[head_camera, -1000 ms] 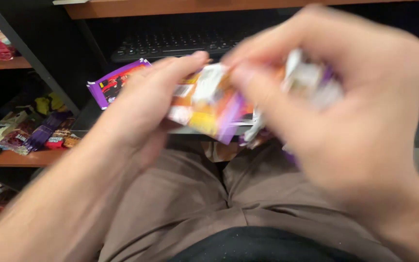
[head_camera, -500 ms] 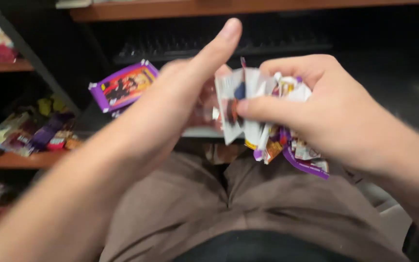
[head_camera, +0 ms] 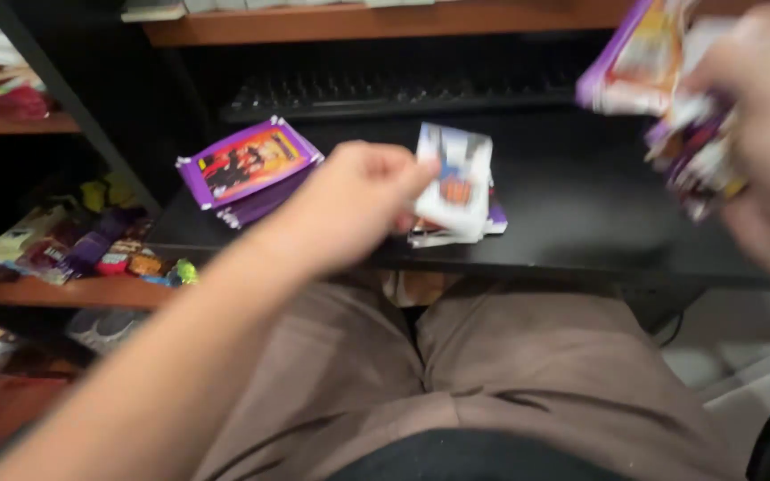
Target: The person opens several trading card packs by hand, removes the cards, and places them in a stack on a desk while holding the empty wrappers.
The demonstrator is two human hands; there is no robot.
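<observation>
The left hand [head_camera: 354,205] pinches a small white glossy card [head_camera: 456,178] with a blue and orange picture on its face, thumb and fingers closed on its left edge. The card stands nearly upright, just above a low stack of similar flat cards [head_camera: 456,227] lying at the near edge of the black pull-out desk shelf [head_camera: 581,205]. Whether the card touches the stack cannot be told through the blur.

The right hand [head_camera: 764,134], raised at the far right and heavily blurred, clutches a crumpled purple foil packet with orange and white print [head_camera: 661,80], its torn edges sticking out left and below the fingers.

To the left on the same shelf lies a small pile of flat purple foil packets with a red and yellow picture [head_camera: 247,165], well apart from the cards. A black keyboard [head_camera: 403,89] sits at the far side.
</observation>
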